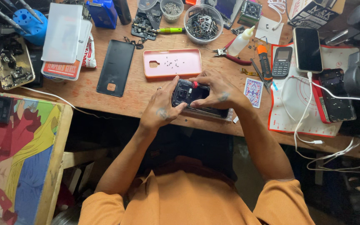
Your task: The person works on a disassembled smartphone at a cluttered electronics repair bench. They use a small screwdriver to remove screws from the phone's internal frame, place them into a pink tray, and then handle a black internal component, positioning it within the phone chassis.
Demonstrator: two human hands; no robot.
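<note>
While both hands work at the near edge of the wooden bench [117, 100], I see the opened phone [190, 95] lying flat between them, its back off and its insides bare. My left hand [162, 109] pinches its lower left corner; my right hand [217, 89] presses fingertips onto its top edge. At twelve o'clock lies a pink case [172, 62] holding tiny screws; at ten o'clock, a black back cover [116, 67]. I judge the phone light, stiff and fragile, best gripped by its rim.

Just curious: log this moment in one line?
left hand: gripping opened black phone | right hand: pressing it | pink phone case: holding tiny screws
</note>
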